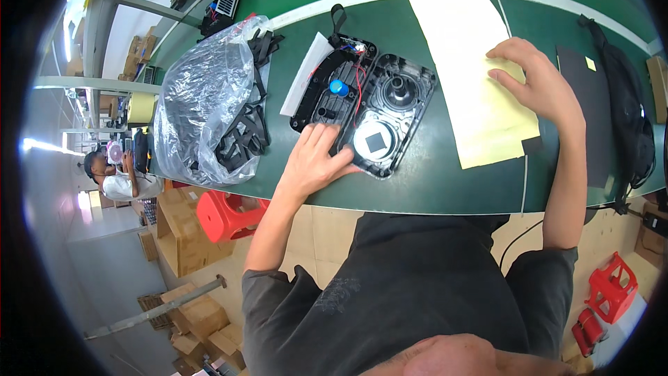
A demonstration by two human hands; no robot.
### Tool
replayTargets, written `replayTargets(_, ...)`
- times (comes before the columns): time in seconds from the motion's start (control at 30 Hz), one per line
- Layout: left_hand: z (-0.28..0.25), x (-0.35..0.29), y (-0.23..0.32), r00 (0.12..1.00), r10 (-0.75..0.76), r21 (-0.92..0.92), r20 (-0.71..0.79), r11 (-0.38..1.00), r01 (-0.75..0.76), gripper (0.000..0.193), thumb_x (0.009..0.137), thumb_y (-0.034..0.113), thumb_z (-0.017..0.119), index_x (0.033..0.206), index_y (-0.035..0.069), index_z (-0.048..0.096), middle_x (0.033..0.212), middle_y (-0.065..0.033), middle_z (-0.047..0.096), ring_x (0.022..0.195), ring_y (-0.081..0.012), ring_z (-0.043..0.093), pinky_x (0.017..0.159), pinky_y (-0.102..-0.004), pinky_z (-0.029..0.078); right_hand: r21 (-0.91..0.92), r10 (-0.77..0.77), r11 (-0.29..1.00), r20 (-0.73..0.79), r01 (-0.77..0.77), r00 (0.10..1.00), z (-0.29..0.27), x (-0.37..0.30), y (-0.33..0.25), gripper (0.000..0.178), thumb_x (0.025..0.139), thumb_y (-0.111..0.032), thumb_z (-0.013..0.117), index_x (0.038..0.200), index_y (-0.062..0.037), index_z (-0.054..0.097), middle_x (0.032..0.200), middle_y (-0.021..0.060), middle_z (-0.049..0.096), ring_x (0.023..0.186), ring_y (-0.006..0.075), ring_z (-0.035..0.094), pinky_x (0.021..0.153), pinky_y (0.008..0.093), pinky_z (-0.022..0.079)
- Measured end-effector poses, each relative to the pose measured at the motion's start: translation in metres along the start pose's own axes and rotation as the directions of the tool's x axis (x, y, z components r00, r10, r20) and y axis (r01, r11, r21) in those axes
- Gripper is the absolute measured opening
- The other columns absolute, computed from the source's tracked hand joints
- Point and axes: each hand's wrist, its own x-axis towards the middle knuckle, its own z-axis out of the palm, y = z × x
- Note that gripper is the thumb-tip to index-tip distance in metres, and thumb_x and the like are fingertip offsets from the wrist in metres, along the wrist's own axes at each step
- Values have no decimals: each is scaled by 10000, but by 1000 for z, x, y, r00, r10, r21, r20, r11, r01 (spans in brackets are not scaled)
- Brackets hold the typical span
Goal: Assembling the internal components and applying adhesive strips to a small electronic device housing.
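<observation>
Your right hand (536,87) has thumb and forefinger parted, their tips on the yellow sheet (470,63) with a gap between them, so they seem not to be pinching it; your left hand (314,163) is curled over the near end of the open case (348,115), thumb spread toward its right half, and with those fingertips hidden you cannot tell whether they grip or merely rest; the sheet lies under and to the left of your right fingers, its long axis running away from you with the far end leaning left, and the right hand is plainly the nearer; the case lies ahead of your left fingers, its two halves side by side, their long axes leaning right at the far end; a blue cylinder (339,88) sits in the left half and a white disc (375,141) in the right, a red wire (360,87) running between; farther out on the green table (480,191), a clear bag (202,104) of black straps (243,132) lies left, a dark panel (588,122) right.
</observation>
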Motion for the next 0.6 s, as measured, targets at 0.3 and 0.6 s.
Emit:
replayTargets(0.3, 29, 134, -129, 906, 56, 170, -419, 985, 17, 484, 695, 427, 930, 901, 76, 669, 1058, -147, 603, 938, -351, 576, 824, -443, 451, 2, -12, 1000, -26, 12, 1000, -1, 0, 11, 288, 977, -210, 734, 1185, -12, 727, 1168, 150, 701, 1167, 339, 648, 1021, 416, 518)
replayTargets(0.6, 136, 290, -213, 880, -175, 111, -441, 963, 247, 560, 807, 628, 819, 908, 82, 752, 966, -136, 666, 957, -331, 604, 851, -440, 446, -66, -53, 997, -57, 50, 997, 3, 0, 13, 276, 943, -174, 767, 1160, -8, 726, 1211, 138, 680, 1190, 346, 631, 1021, 417, 519)
